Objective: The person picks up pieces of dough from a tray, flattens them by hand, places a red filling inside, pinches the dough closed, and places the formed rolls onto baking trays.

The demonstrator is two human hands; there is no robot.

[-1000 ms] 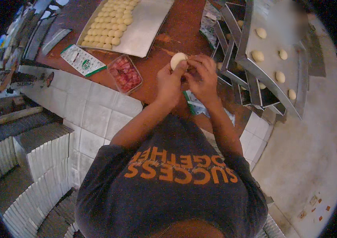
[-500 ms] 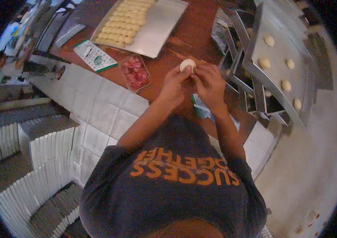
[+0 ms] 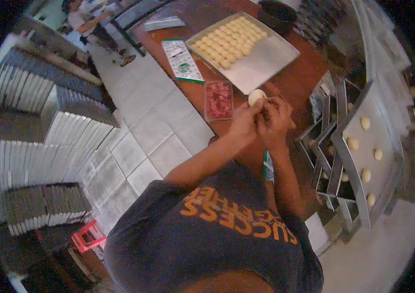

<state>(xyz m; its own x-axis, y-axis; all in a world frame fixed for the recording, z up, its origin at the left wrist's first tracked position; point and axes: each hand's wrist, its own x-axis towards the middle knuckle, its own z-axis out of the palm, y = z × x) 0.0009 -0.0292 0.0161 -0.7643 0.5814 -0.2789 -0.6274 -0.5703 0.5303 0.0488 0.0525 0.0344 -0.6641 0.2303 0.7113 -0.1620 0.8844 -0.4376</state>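
Note:
My left hand and my right hand meet over the brown table, closed round a pale, round piece of dough held up between thumbs and fingers. Just left of them sits a clear plastic box of red, chunky filling. Beyond it lie a white and green packet and a large metal tray, partly covered with rows of pale dough balls. To my right, stacked metal trays stand at angles; the top one carries several separate dough balls.
On the left, high stacks of baking trays line the tiled floor, with a red plastic object below them. Another person stands at the upper left. A black container is behind the tray of dough.
My view has swung, so the table and trays appear further right and turned; the other person shows more. Both hands still grip the dough, now seen lower and further right in the picture.

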